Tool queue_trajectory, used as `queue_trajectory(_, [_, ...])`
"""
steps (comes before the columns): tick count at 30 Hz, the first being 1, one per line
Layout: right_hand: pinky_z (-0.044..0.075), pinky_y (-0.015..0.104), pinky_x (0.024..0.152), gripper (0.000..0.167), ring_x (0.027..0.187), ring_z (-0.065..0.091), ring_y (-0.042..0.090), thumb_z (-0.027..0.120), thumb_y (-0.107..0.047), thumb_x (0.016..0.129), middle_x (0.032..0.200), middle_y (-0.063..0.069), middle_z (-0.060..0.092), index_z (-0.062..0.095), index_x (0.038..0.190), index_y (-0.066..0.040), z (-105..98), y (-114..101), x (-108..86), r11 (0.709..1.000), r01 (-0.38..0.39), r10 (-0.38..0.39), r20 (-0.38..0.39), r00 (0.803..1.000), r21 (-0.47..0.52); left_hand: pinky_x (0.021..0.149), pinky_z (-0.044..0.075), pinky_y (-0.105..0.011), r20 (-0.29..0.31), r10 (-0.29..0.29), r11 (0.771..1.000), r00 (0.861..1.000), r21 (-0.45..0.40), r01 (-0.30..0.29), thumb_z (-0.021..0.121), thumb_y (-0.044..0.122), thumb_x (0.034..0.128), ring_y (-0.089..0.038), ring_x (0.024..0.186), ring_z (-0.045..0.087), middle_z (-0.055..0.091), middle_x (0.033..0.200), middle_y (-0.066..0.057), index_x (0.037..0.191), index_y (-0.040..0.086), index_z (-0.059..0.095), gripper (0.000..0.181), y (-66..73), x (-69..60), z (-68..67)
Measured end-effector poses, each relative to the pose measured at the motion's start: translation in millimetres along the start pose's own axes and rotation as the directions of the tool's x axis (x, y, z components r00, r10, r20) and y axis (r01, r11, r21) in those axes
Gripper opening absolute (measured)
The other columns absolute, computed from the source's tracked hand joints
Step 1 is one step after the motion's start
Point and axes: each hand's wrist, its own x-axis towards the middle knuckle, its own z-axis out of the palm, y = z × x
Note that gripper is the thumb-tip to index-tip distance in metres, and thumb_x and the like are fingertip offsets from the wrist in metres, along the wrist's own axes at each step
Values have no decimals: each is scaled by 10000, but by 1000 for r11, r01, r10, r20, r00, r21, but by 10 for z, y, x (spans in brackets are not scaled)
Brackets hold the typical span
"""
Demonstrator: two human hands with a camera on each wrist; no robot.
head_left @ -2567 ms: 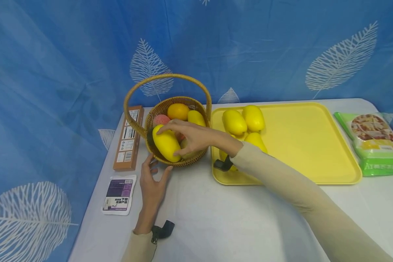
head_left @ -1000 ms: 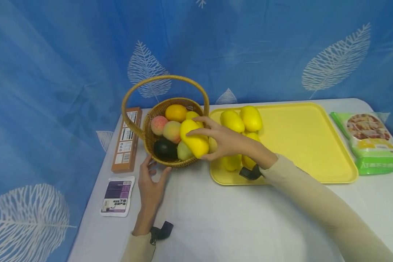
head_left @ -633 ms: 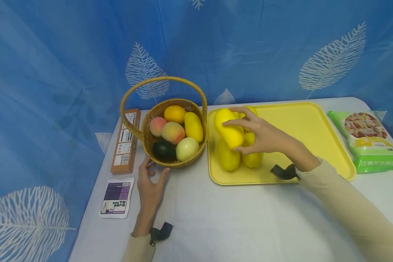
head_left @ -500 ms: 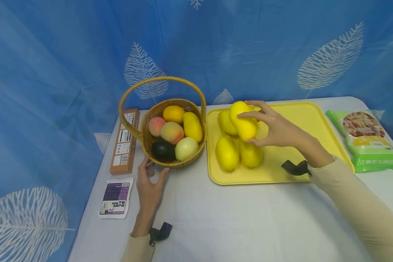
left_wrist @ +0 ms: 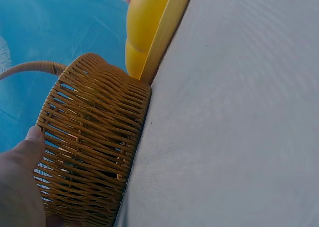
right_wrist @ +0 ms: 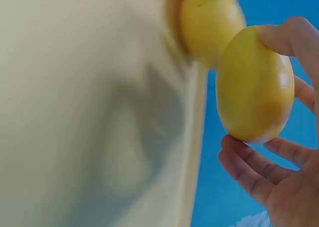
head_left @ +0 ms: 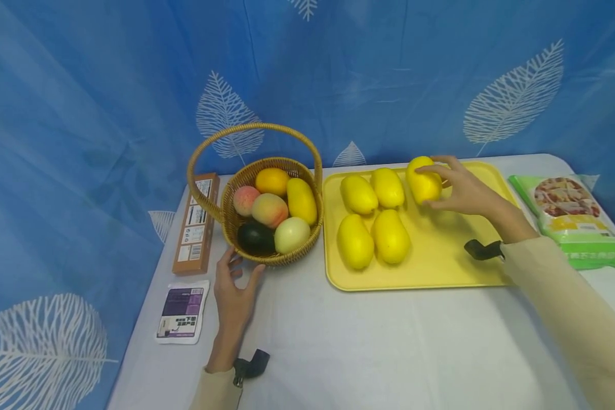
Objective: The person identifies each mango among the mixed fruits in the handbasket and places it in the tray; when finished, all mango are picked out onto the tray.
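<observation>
My right hand [head_left: 463, 191] pinches a yellow mango [head_left: 423, 181] between thumb and fingers over the back of the yellow tray [head_left: 461, 267]. In the right wrist view this mango [right_wrist: 255, 85] appears above the tray surface, its lower end at the fingertips. Several similar mangoes [head_left: 355, 241] lie on the tray's left half. My left hand [head_left: 234, 293] rests against the front of the wicker basket [head_left: 287, 259]; in the left wrist view the thumb [left_wrist: 31, 142] touches its woven side. Inside the basket are a mango [head_left: 301, 201], an orange fruit [head_left: 272, 181], two peaches [head_left: 269, 210], a dark fruit [head_left: 256, 237] and a pale green one [head_left: 292, 235].
A brown box [head_left: 197, 228] lies left of the basket, with a white and purple packet [head_left: 183, 312] in front of it. At the tray's right is a green food bag [head_left: 576, 216]. A blue leaf-patterned curtain [head_left: 389, 85] hangs behind the white-covered table [head_left: 348, 347].
My right hand has lifted a mango out of the basket and carried it rightward over the tray, past the other mangoes. The left hand has stayed at the basket.
</observation>
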Motion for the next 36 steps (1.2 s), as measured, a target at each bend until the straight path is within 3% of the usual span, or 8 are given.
queue_trajectory(7, [473,614,925,682,1260,405,484,801,-160,809,1522,305,196,487,1409,-73,76,139,61,998,-54,53,78,996,14,917,511,-366,4,-8,1000,1000,-19,8,775,295,847,-256,1204,563,532,1359,-95,1446,87,407,733,9,-3,-7])
queue_trajectory(16, [471,606,924,683,1273,392,499,803,-159,808,1520,317,191,483,1406,-74,123,243,109,998,-58,58,78,995,3,924,508,-364,4,-11,999,1000,-33,11,772,304,849,-251,1209,561,534,1363,-92,1444,90,408,729,22,6,1])
queue_trajectory(23, [454,634,933,692,1228,434,529,784,-155,824,1541,313,139,458,1432,-96,115,238,110,998,-64,66,105,992,-25,910,512,-366,-4,13,999,1000,-33,-13,781,269,844,-265,1203,567,539,1351,-109,1443,76,409,730,11,17,0])
queue_trajectory(29, [394,707,968,700,1291,343,581,748,-200,866,1559,306,92,412,1475,-131,102,214,119,993,-77,91,161,983,-91,926,516,-371,4,0,1000,1000,-29,1,777,288,846,-258,1205,565,535,1356,-102,1444,78,406,734,22,15,-9])
queue_trajectory(36, [391,723,960,705,1275,355,601,724,-241,893,1560,312,85,377,1498,-143,104,193,107,990,-82,101,175,979,-111,926,513,-360,5,-2,1000,1000,-13,2,774,294,848,-255,1206,566,535,1357,-107,1446,77,401,737,23,10,-14])
